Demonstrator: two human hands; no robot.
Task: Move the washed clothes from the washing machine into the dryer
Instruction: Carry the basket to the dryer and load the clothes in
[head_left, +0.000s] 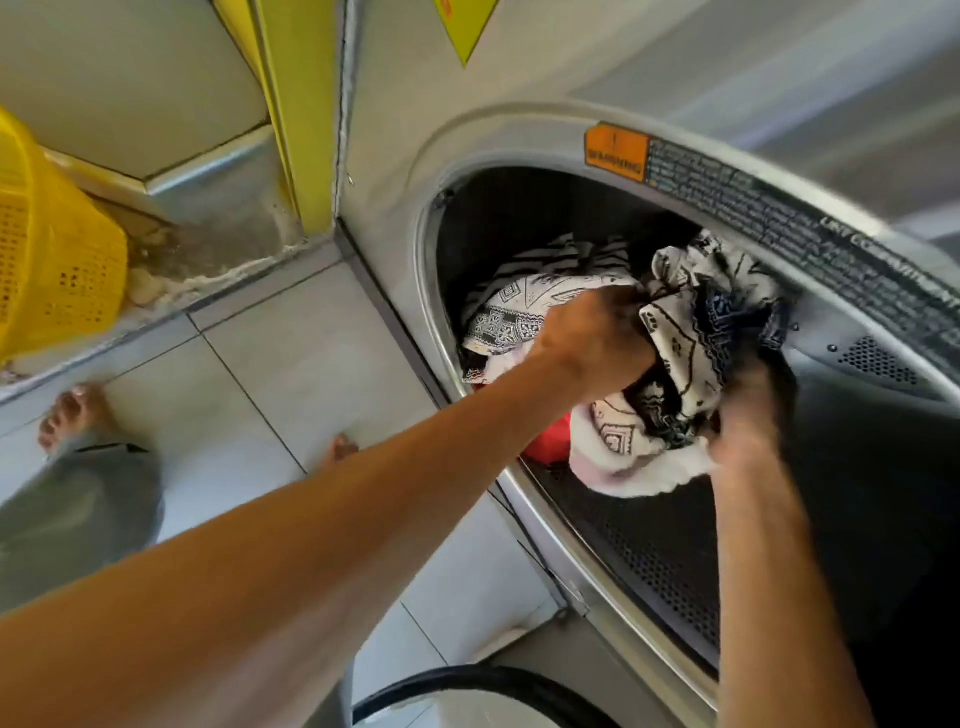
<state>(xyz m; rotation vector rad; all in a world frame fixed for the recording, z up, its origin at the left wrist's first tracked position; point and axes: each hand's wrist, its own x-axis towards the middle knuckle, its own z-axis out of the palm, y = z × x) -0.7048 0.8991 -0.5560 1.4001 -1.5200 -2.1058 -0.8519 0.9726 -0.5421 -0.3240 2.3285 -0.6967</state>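
Observation:
A steel dryer (467, 156) stands with its round opening facing me, and its dark perforated drum (649, 545) shows inside. A bundle of black-and-white patterned cloth (680, 338) hangs in the opening. My left hand (592, 338) grips the bundle from the left, and my right hand (748, 421), blurred, holds its lower right side. More patterned cloth (514, 317) lies deeper in the drum, with a red garment (550, 441) and a white one (639, 473) below it.
A yellow perforated laundry basket (52, 249) sits at the left by the wall. The tiled floor (270, 343) shows my bare feet (72, 410). The dryer's open door (467, 686) lies at the bottom edge. An orange warning label (615, 153) marks the rim.

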